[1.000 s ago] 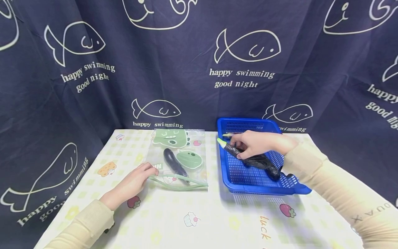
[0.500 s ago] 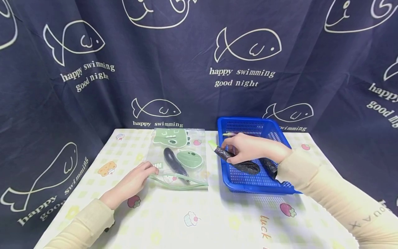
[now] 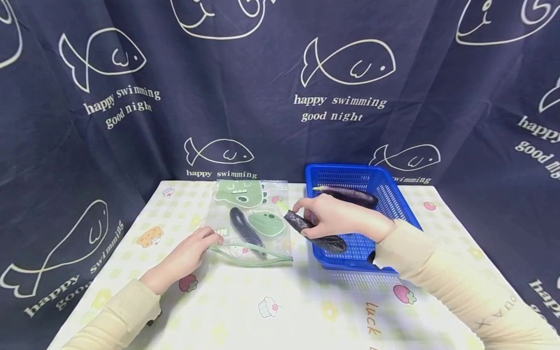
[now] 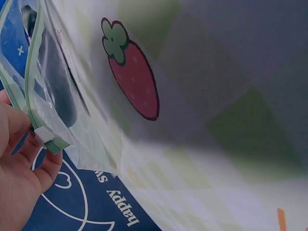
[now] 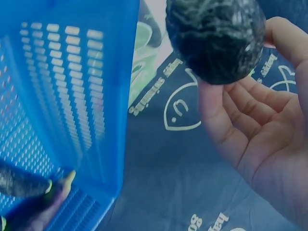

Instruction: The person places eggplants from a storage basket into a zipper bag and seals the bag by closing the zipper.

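A clear zip bag (image 3: 282, 243) with green cartoon prints and a green zip edge lies on the table. Inside it is a smooth dark eggplant (image 3: 245, 226). My left hand (image 3: 188, 255) pinches the bag's near left corner; a white zip slider (image 4: 44, 134) shows by the fingers in the left wrist view. My right hand (image 3: 345, 216) grips a wrinkled black vegetable (image 3: 323, 241) with a bright green tip, over the left rim of the blue basket (image 3: 312, 253). Its green tip is above the bag's right side. In the basket lies a purple-black eggplant (image 3: 353, 195).
Another dark piece (image 3: 372, 257) in the basket is mostly hidden by my right sleeve (image 3: 407, 250). A checked cloth (image 3: 236, 311) with printed strawberries and cakes covers the table. Behind hangs a navy fish-print curtain (image 3: 262, 112).
My right hand has moved left with the wrinkled black vegetable, out toward the bag, uncovering the eggplant in the basket. My left hand has stayed at the bag's corner.
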`<state>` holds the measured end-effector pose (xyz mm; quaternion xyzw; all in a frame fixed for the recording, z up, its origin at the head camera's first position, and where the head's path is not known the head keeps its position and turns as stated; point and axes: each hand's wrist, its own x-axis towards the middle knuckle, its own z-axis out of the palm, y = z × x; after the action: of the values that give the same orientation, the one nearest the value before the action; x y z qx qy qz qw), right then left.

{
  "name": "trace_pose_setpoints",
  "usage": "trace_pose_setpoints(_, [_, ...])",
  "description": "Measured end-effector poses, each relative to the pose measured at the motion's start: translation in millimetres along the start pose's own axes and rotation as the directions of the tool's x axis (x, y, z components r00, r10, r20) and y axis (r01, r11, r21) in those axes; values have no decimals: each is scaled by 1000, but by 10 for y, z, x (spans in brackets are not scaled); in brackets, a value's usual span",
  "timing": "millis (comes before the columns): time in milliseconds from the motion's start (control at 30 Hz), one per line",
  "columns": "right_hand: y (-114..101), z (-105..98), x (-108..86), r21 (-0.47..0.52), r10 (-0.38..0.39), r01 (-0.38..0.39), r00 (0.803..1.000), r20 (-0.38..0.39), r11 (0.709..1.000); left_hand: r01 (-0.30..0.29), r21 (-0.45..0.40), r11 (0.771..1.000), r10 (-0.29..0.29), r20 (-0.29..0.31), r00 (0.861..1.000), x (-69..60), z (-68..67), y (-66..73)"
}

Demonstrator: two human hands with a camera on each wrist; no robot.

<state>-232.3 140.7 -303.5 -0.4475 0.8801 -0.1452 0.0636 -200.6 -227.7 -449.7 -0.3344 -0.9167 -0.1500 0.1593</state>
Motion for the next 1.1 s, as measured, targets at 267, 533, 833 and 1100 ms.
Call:
trace_pose_setpoints(267, [-148,130,73,28,-15,15,1000,-2,1000,-5,0,1000,5,-2,1000,-12,7,2])
trace_pose_setpoints(533, [-224,306,138,33,-13,14,999,-29,999,-10,10,1000,11,-21,1000,-4,3,2])
trace_pose_setpoints(833, [-286,486,163,58,-31,34,997,-66,998,-2,1,1000,2,4,1000,-10,17,7])
trace_pose_setpoints(1100, [-313,613,160,15,-14,15,997,-73,1000,-9,-7,1000,9,9,1000,0,22,-1])
